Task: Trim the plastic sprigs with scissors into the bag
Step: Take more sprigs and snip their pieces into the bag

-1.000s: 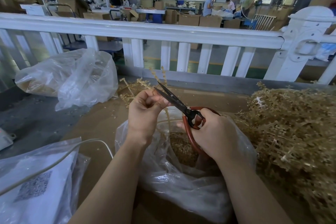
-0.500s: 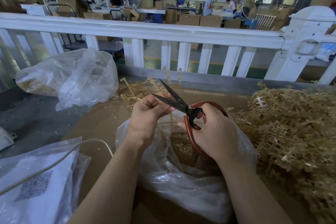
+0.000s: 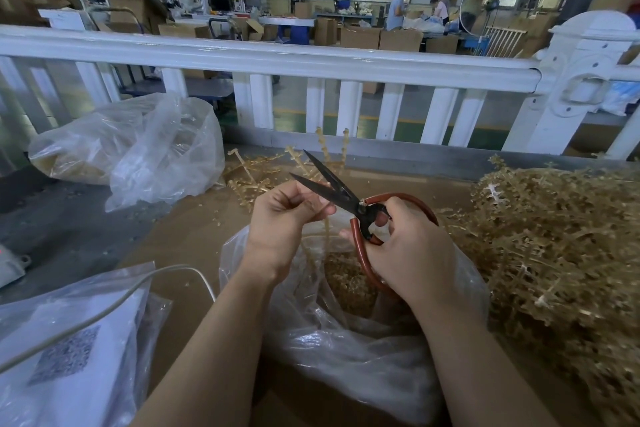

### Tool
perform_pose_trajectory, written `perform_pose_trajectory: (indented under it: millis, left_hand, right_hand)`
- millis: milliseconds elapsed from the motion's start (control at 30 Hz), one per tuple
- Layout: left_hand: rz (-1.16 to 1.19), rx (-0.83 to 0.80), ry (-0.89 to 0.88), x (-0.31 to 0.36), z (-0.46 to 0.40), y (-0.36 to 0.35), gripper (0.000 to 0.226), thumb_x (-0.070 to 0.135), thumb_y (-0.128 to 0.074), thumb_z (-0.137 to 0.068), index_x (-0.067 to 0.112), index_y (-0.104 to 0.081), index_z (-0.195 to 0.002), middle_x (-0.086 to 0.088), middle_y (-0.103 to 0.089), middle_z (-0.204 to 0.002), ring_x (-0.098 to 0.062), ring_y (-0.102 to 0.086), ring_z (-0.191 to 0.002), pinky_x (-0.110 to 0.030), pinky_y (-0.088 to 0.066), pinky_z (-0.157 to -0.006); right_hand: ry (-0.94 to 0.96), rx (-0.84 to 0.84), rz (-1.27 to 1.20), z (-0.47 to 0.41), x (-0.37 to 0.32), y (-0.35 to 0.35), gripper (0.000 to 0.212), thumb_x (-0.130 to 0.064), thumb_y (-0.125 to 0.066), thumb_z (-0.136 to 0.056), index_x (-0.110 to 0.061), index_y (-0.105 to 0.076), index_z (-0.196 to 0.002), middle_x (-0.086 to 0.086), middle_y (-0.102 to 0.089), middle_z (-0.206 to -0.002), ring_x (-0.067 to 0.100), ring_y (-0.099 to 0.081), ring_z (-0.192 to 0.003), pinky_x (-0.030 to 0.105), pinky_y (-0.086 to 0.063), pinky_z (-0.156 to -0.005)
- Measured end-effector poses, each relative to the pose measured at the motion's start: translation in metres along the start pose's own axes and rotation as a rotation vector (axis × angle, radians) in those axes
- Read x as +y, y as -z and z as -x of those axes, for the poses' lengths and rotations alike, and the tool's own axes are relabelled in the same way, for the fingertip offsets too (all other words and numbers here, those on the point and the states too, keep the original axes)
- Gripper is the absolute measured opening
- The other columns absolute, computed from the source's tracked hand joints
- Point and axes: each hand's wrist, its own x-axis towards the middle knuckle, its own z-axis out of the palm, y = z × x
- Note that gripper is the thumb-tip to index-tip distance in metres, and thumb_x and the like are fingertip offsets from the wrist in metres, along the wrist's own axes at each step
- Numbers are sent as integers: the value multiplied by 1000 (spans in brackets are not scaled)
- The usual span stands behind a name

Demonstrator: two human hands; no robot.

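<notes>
I see the scissors (image 3: 341,192) blades have swung wide apart since a second ago, ready for another cut. My right hand (image 3: 410,253) grips the handles; my left hand (image 3: 284,218) pinches a sprig (image 3: 325,232) over the bag (image 3: 349,340) on the counter (image 3: 194,239).

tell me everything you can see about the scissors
The scissors have two dark, pointed metal blades and large looped handles covered in reddish-brown material. The blades are spread open, tips pointing up and away to the left, crossing at a pivot near the handles. The right hand grips them, fingers through the loops. They are held in the air above the open clear plastic bag, with the lower blade right beside the left hand, which pinches a tan plastic sprig.
</notes>
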Motion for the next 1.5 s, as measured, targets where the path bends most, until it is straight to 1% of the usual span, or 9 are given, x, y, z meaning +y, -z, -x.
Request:
perform_pose_trajectory:
  millis: [233, 567, 767, 900, 1033, 1167, 1267, 1367, 1500]
  left_hand:
    - [41, -25, -3, -1, -1, 0, 24, -11, -59, -86, 5, -63, -70, -4, -67, -63, -15, -67, -67, -22, -54, -69]
    - [60, -21, 25, 0, -1, -1, 26, -10, -59, -87, 8, -63, -69, -2, -66, -62, -15, -67, -67, -23, -55, -69]
    - [94, -19, 31, 0, -1, -1, 35, -9, -61, -86, 17, -69, -65, 0, -67, -64, -15, -67, -67, -24, -55, -70]
    - [71, 5, 61, -1, 0, -2, 19, -4, -64, -86, 11, -67, -75, -2, -68, -69, -12, -64, -68, -22, -52, -68]
    - [62, 47, 182, -4, -1, -5, 24, 2, -70, -82, 20, -74, -67, 7, -73, -82, -4, -60, -67, -21, -42, -63]
    - [234, 0, 298, -4, 4, -15, 8, -6, -68, -78, -4, -68, -85, 2, -74, -75, -3, -64, -57, -16, -48, -49]
    - [265, -51, 322, -4, 5, -16, 16, 0, -72, -68, -4, -67, -83, -5, -73, -82, -15, -69, -72, -28, -58, -63]
    - [208, -60, 331, -6, 3, -14, 26, 3, -73, -66, -6, -67, -90, -10, -72, -91, -23, -66, -89, -39, -53, -89]
    - [170, -75, 331, -5, 3, -13, 20, 0, -72, -72, -4, -69, -91, -1, -72, -77, -6, -65, -67, -17, -51, -64]
  right_hand:
    - [4, 19, -11, 1, -6, 4, 47, -67, -63, -79, -28, -39, -69, -23, -32, -59, -4, -31, -46, 12, -22, -47]
    - [27, 14, -31, 1, -8, 9, 48, -67, -62, -80, -27, -38, -64, -24, -26, -55, -3, -30, -44, 12, -22, -46]
    - [40, 1, -40, 1, -3, 3, 46, -64, -59, -84, -25, -44, -64, -17, -39, -55, 3, -42, -46, 20, -41, -45]
    - [16, -6, -97, 3, -2, -2, 43, -64, -63, -84, -22, -59, -72, -15, -57, -62, 3, -52, -52, 16, -44, -50]
    - [-194, -64, -458, 0, -3, -9, 27, -49, -74, -86, -22, -70, -80, -10, -67, -66, 5, -65, -62, 23, -53, -57]
    - [-319, -112, -739, -3, -7, -6, 22, -43, -74, -86, -23, -71, -76, -6, -71, -67, 8, -67, -60, 18, -50, -54]
    - [-358, -144, -825, -5, -11, -4, 18, -42, -74, -84, -25, -73, -80, -4, -71, -66, 11, -68, -60, 25, -55, -58]
    - [-367, -175, -834, -7, -13, -3, 8, -33, -76, -86, -30, -72, -81, -8, -71, -65, 8, -67, -59, 19, -52, -59]
    - [-351, -163, -815, -6, -14, -4, 11, -26, -76, -88, -27, -71, -78, -8, -70, -62, 6, -65, -56, 16, -48, -54]
